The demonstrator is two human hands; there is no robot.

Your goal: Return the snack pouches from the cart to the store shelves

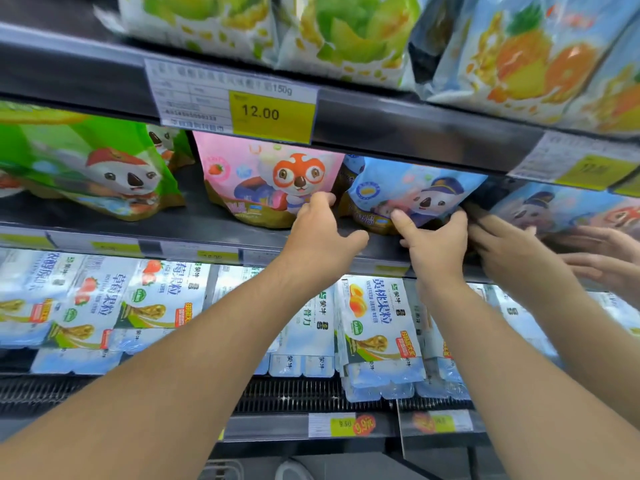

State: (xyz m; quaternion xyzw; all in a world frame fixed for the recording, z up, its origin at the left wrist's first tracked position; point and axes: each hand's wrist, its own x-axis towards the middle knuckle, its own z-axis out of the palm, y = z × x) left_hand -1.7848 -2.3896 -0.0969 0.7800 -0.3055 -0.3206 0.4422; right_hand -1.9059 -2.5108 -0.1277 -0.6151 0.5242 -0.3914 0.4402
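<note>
Left hand: the left hand is at the centre of the frame, fingers curled over the lower right edge of the pink pouch, thumb stretched out to the right; it grips that pouch's edge.
Right hand: the right hand is just right of centre, thumb pressed on the front of the blue pouch, fingers curled round its right side; it is grasping the blue pouch.
Pink pouch: stands upright on the middle shelf, centre of the frame, a fox-like cartoon and a strawberry on its front.
Blue pouch: stands on the same shelf just right of the pink pouch, tilted a little, a capped cartoon animal on its front.
Green pouch: a green pouch stands at the left of the middle shelf, well apart from the pink one.
Price tag: a yellow tag reading 12.00 sits on the rail above the pink pouch.
Upper shelf: fruit-printed bags line the top of the frame.
Lower shelf: white and blue multipacks fill the lower half of the frame.
Right edge: a mirror-like panel at the right edge reflects hands and a blue pouch.
</note>
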